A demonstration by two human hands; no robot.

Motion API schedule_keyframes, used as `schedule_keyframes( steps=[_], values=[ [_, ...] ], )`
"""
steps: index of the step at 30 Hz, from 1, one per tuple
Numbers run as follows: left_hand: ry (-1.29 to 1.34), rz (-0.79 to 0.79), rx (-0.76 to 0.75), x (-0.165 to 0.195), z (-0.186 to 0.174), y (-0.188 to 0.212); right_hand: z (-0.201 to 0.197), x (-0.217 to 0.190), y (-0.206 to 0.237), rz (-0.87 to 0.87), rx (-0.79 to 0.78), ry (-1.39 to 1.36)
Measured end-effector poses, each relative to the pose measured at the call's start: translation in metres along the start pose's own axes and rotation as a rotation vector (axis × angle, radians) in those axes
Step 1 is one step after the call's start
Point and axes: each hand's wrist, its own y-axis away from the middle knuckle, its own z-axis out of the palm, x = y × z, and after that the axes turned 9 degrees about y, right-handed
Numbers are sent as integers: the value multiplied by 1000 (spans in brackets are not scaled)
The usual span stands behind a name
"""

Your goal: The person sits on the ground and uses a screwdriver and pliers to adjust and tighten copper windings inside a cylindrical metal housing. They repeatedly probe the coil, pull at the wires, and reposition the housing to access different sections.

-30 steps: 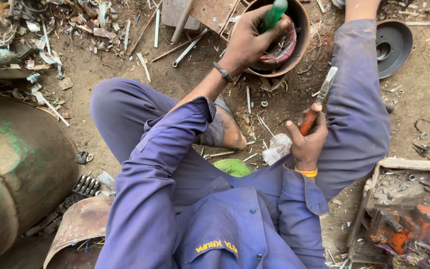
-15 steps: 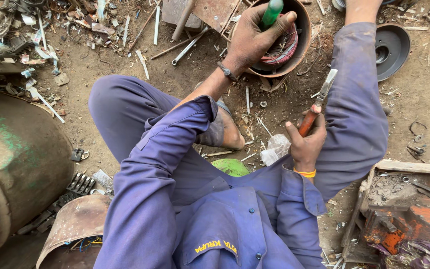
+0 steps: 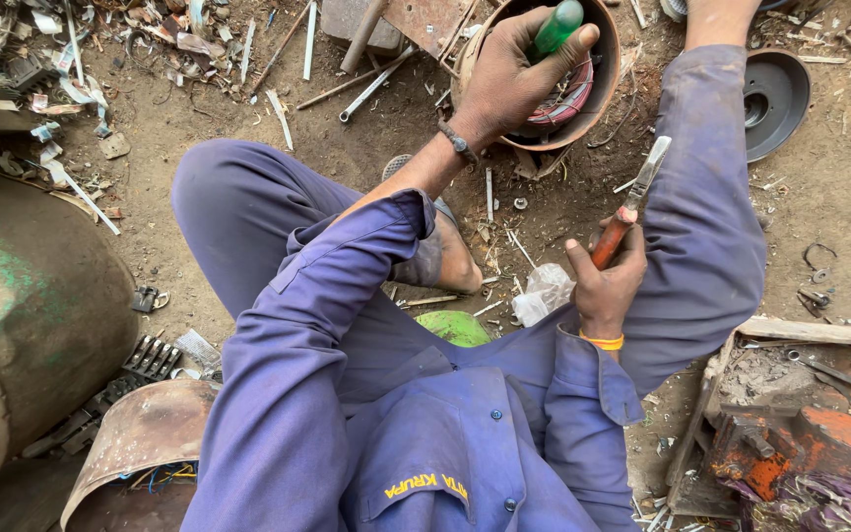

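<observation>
My left hand (image 3: 504, 79) is shut on a green-handled screwdriver (image 3: 556, 25), held over a round rusty motor housing (image 3: 598, 94) on the dirt ground. Reddish wire windings (image 3: 568, 99) show inside the housing. The screwdriver's tip is hidden behind my fingers. My right hand (image 3: 608, 281) is closer to my body, resting against my right leg, and grips a tool by its orange handle (image 3: 611, 239). The tool's flat metal blade (image 3: 647, 172) points up and away. I sit on the ground in blue overalls with the housing between my legs.
A black round dish (image 3: 775, 94) lies at the upper right. A large green rusty tank (image 3: 22, 315) stands at the left, with a rusted cover and wires (image 3: 140, 433) below it. A box of scrap (image 3: 800, 414) sits at the lower right. Metal bits (image 3: 366, 89) litter the ground.
Both hands keep their grips in the same places. Only the view has shifted slightly.
</observation>
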Motion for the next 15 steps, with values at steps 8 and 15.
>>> schedule_keyframes(
  steps=[8, 15],
  values=[
    [-541, 186, -110, 32, -13, -2, -3, -45, -8, -221, 68, 162],
    [-830, -21, -126, 34, -21, -2, -10, -142, -34, -378, 246, 332]
  ],
)
